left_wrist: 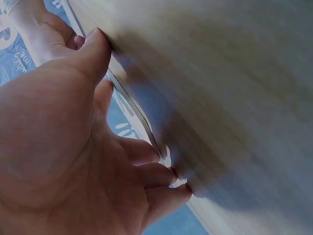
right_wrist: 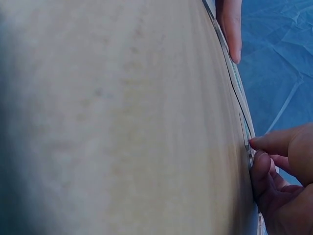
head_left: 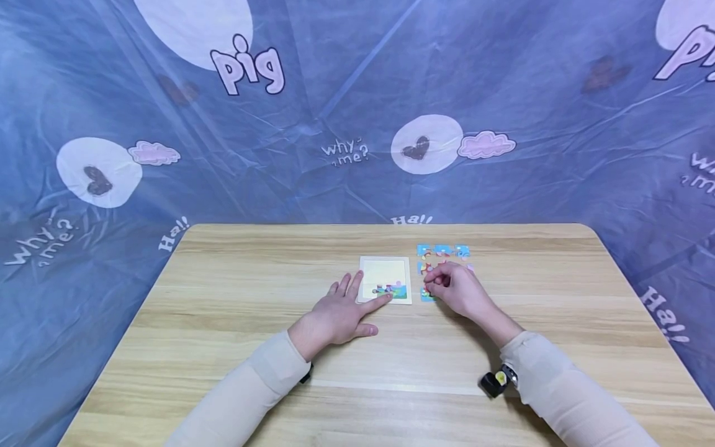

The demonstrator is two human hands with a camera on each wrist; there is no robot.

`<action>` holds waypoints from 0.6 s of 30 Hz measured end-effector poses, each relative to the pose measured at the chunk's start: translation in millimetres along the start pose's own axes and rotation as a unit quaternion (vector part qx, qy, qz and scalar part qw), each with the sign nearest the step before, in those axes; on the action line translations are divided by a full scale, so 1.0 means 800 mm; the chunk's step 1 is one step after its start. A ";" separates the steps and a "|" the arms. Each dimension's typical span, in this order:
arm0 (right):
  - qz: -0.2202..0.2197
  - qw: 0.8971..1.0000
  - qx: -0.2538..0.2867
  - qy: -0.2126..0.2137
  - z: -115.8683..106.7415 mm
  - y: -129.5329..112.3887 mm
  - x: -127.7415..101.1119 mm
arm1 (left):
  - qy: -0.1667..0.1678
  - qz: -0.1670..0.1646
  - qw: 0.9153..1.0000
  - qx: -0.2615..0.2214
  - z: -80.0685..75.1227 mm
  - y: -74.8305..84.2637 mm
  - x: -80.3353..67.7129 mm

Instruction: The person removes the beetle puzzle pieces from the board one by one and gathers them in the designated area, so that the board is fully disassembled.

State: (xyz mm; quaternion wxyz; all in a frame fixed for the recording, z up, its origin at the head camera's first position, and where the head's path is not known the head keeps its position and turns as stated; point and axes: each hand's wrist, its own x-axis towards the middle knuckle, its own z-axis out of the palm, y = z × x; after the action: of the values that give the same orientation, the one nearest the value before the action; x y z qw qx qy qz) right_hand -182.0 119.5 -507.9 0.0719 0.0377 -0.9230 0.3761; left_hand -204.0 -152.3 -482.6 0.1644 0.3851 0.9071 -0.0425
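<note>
A pale square puzzle tray lies on the table, with colourful joined puzzle pieces along its lower right. My left hand rests with spread fingers on the tray's left and lower edge, its index fingertip touching the pieces. In the left wrist view the left hand has its fingertips at the tray's edge. To the right of the tray, my right hand pinches a puzzle piece at the lower left of the loose ones. Its curled fingers partly hide that piece; in the right wrist view the right hand is low at the tabletop.
Several loose puzzle pieces lie in rows right of the tray, some hidden behind the right hand. The wood-grain table ends at a blue printed curtain. A black wrist device hangs by the right cuff.
</note>
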 end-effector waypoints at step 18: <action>-0.001 1.000 0.018 -0.014 -0.006 0.000 0.000 | 0.017 -0.007 1.000 -0.015 -0.009 0.014 0.000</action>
State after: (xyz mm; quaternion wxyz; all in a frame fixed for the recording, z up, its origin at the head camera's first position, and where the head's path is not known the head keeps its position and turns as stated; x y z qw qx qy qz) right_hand -181.6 122.9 -504.9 0.0591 0.0454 -0.9168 0.3924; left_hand -197.7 -143.2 -475.3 0.1546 0.3771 0.9129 -0.0238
